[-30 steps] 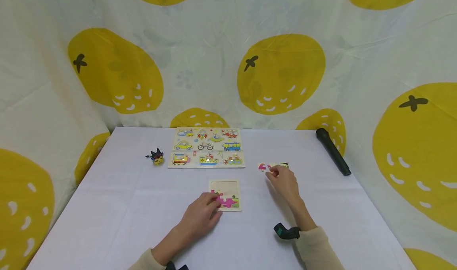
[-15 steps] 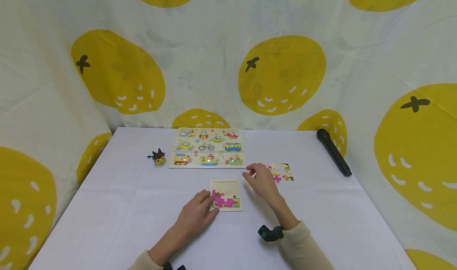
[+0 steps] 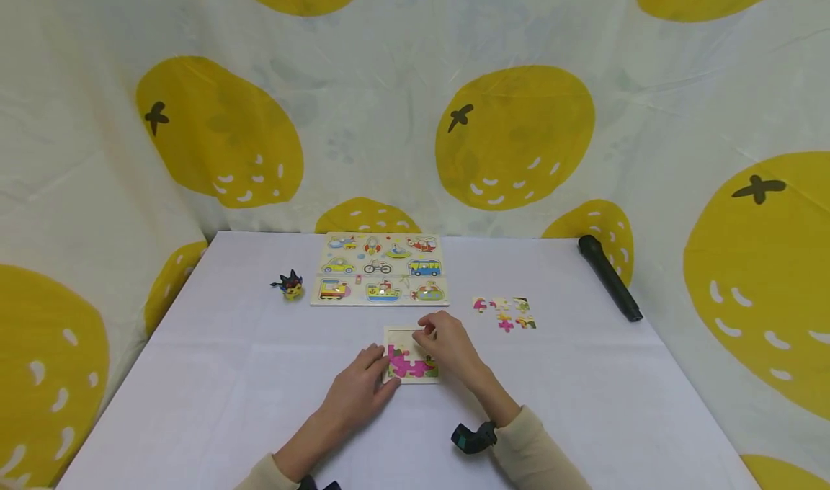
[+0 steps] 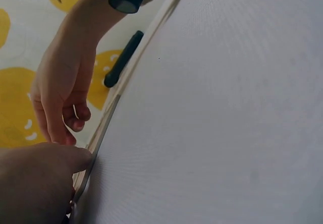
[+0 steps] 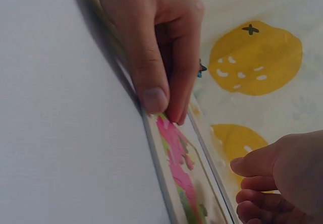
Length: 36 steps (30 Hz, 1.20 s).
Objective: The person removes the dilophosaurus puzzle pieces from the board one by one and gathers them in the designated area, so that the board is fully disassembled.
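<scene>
On the far left of the white surface [image 3: 214,375] stood a small toy figure [image 3: 288,285], well apart from both hands. Just to its right, a long vehicle puzzle board [image 3: 380,269] lay flat near the back edge, with its pieces seated in it, so it seemed set aside.

Nearer to the person lay the small puzzle tray [image 3: 411,354], partly filled with pink pieces. The left hand [image 3: 359,391] rested on the tray's left edge, thumb and fingers pressed against the frame; in my judgement this kept the tray from sliding. Its fingers were curled at the frame, holding it. The right hand [image 3: 447,344] hovered over the upper part of the tray with bent fingers, and it probably pinched a piece there, but the piece itself did not show, so I cannot tell.

More to the right, the loose puzzle pieces [image 3: 505,312] lay in a small group, within easy reach of the right hand. At the far right edge a black microphone [image 3: 609,277] lay slanted, away from everything
</scene>
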Each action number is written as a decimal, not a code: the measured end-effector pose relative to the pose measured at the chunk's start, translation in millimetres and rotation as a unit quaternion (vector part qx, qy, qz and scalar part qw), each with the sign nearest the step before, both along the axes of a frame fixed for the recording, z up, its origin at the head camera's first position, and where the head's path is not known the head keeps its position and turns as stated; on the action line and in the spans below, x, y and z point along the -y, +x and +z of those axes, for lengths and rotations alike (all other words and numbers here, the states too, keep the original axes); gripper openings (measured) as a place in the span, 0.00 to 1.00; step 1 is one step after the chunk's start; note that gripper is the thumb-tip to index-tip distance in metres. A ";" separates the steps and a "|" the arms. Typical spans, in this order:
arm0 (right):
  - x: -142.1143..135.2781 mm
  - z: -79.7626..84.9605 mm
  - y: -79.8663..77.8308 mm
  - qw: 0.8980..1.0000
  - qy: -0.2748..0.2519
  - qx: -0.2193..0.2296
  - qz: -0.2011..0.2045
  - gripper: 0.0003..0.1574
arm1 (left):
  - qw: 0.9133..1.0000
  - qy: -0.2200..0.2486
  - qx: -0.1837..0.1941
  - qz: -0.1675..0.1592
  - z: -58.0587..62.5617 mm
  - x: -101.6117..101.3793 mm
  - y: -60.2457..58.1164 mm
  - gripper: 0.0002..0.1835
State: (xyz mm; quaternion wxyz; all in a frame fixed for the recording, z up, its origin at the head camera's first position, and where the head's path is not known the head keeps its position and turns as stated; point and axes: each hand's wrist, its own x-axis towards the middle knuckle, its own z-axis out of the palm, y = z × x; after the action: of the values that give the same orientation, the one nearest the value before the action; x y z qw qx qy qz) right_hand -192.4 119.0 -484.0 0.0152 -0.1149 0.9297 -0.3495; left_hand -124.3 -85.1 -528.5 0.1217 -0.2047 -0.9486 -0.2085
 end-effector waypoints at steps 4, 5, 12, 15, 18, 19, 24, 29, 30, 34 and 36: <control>5.2 -5.1 1.8 1.000 0.007 0.001 0.024 0.17 | 1.000 -0.003 0.006 -0.002 1.2 0.1 -0.5 0.28; 6.4 -6.4 2.4 1.000 0.009 0.001 0.030 0.17 | 1.000 -0.003 0.008 -0.002 1.5 0.2 -0.6 0.29; 13.8 -12.1 7.3 0.998 0.032 0.000 0.057 0.18 | 1.000 0.002 -0.005 -0.010 -0.2 1.0 -2.2 0.27; 16.6 -12.9 9.4 0.997 0.048 -0.004 0.062 0.19 | 1.000 0.009 -0.020 -0.013 -1.9 1.5 -2.9 0.26; 18.9 -14.4 10.2 0.996 0.066 -0.012 0.066 0.17 | 0.999 0.017 -0.031 -0.017 -4.0 2.0 -3.7 0.25; 19.6 -15.1 10.3 0.995 0.072 -0.015 0.066 0.16 | 0.999 0.020 -0.035 -0.020 -4.2 2.2 -3.8 0.24; 21.6 -17.2 11.1 0.994 0.083 -0.020 0.062 0.14 | 0.997 0.021 -0.064 -0.042 -6.7 3.0 -5.2 0.18; 22.0 -17.2 12.0 0.995 0.079 -0.007 0.062 0.14 | 0.995 0.027 -0.079 -0.055 -6.8 3.6 -5.5 0.16; 21.9 -17.4 11.9 0.995 0.078 -0.004 0.061 0.14 | 0.995 0.028 -0.080 -0.056 -6.4 3.6 -5.4 0.16; 21.5 -19.2 10.7 0.996 0.064 0.005 0.060 0.13 | 0.995 0.027 -0.081 -0.058 -5.4 3.6 -5.3 0.16; 20.7 -19.4 10.0 0.997 0.051 0.010 0.062 0.13 | 0.995 0.026 -0.079 -0.059 -4.7 3.5 -5.2 0.17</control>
State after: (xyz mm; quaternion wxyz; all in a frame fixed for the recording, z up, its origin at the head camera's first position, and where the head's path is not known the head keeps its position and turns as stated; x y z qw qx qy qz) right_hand -182.3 98.3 -503.4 0.0523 -0.1675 0.9373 -0.3012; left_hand -129.5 -88.6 -533.2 0.1894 -0.2726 -0.9166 -0.2227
